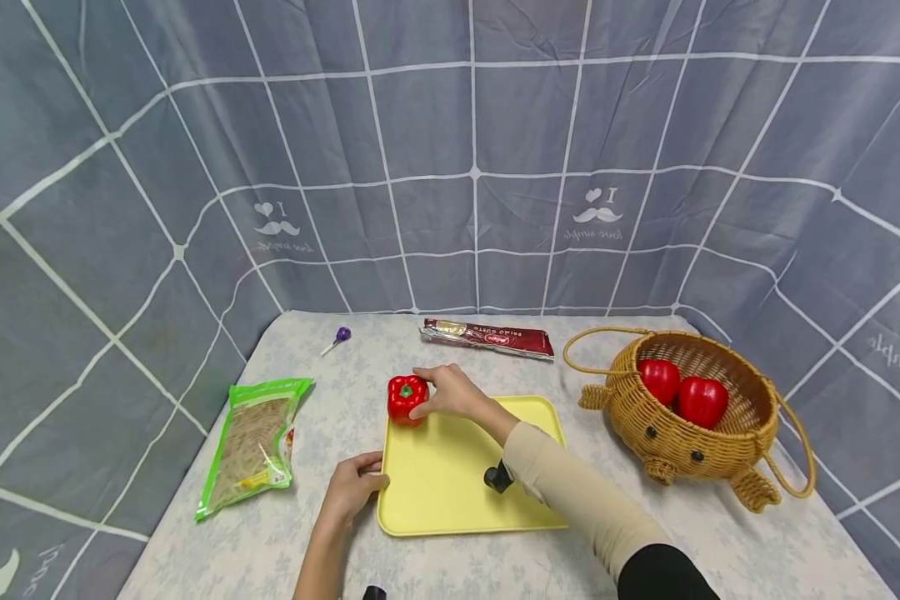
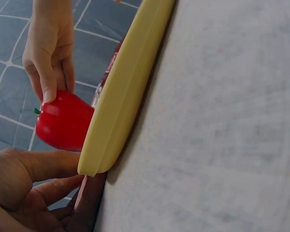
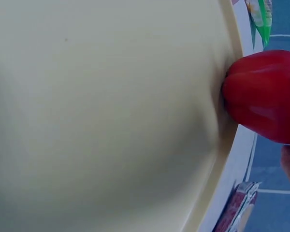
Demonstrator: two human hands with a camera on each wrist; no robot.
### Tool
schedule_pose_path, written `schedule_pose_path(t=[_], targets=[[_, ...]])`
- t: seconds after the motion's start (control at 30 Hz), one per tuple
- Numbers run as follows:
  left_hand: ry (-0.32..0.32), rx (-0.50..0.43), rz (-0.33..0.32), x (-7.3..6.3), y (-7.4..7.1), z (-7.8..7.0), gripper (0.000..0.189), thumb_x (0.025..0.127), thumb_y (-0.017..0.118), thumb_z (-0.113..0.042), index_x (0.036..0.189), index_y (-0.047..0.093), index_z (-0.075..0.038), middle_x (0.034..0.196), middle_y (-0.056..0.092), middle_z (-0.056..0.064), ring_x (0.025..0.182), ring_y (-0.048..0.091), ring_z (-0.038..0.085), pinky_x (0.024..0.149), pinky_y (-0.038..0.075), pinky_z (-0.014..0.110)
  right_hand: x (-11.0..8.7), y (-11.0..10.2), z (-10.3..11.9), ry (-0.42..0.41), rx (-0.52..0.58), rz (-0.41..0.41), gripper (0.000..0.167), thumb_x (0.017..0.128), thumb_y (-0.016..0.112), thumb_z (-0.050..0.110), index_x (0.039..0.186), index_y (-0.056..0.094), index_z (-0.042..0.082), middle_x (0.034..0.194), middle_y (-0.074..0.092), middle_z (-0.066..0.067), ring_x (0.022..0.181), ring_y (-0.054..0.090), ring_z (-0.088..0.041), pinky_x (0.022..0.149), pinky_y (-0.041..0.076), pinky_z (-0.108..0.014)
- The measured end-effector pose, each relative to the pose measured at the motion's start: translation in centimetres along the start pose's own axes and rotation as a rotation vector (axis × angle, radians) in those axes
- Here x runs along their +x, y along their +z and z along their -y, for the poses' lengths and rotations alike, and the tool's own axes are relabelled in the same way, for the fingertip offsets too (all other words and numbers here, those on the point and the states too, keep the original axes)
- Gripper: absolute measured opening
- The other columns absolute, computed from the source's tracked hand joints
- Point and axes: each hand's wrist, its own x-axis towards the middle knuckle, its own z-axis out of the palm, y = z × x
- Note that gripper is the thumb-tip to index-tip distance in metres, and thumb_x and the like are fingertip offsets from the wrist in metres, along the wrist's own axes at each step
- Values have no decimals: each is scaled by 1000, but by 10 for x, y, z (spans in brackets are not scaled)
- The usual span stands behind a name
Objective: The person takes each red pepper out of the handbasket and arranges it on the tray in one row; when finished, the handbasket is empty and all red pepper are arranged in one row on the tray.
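Observation:
A red bell pepper (image 1: 406, 398) with a green stem sits at the far left corner of a yellow tray (image 1: 457, 483). My right hand (image 1: 450, 393) reaches across the tray and grips the pepper between thumb and fingers. In the right wrist view the pepper (image 3: 263, 96) lies against the tray's raised rim. My left hand (image 1: 354, 485) holds the tray's left edge. Seen from the left wrist, the left thumb and fingers pinch the tray's corner (image 2: 104, 140), with the pepper (image 2: 63, 121) just beyond.
To the right stands a wicker basket (image 1: 645, 425) with two red apples (image 1: 701, 402). A green-edged bag (image 1: 251, 446) lies on the left. Farther back are a purple lollipop (image 1: 342, 334) and a dark red packet (image 1: 487, 337). Grey tiled-pattern curtains (image 1: 435, 125) surround the table (image 1: 330, 550).

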Motion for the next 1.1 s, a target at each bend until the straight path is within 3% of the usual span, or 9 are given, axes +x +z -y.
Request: schedule_pose_path(t=[0.2,0.47,0.77,0.87,0.97,1.03,1.1], targets=[[-10,6,-10,1,1,0,46,82,64,1,127,59,9,109,66,20,87,62,18,72,54,28,2,0,1,17,-19,23,83,70,85,41,139,54,7,135,61,-8,118,59,-28,95,49,-34],[3,8,-3,-2,0,0,45,82,64,0,126,59,9,108,65,20,86,61,17,70,53,27,0,1,0,-3,-11,31,86,69,86,42,140,53,7,135,60,-9,114,62,-23,91,49,-31],[-3,26,-4,0,1,-2,46,81,64,1,126,60,9,107,66,19,86,61,17,69,52,26,-5,1,-2,18,5,24,87,69,85,44,141,52,8,136,60,-10,101,61,-25,80,44,-28],[-8,31,-6,2,1,-3,46,81,64,1,126,59,8,106,66,18,85,61,16,69,52,26,-6,-3,-2,29,-1,20,87,70,85,45,141,52,8,131,63,-11,100,59,-25,82,46,-31],[-3,35,-4,2,2,-3,46,81,65,0,126,59,8,107,66,19,86,61,17,69,51,25,-8,-9,-3,29,6,10,87,71,84,45,142,51,8,125,67,-14,100,60,-26,92,45,-38],[0,30,3,1,1,-2,47,81,65,1,127,58,9,107,65,20,87,61,18,69,51,25,-10,-14,-4,21,23,5,86,72,83,44,142,50,8,117,69,-17,98,62,-27,100,41,-44],[-10,24,0,1,1,-1,47,81,65,1,127,58,10,107,65,20,87,61,18,69,52,26,-12,-19,-5,7,39,-6,84,73,82,44,142,50,7,122,67,-16,107,64,-28,108,35,-49]])
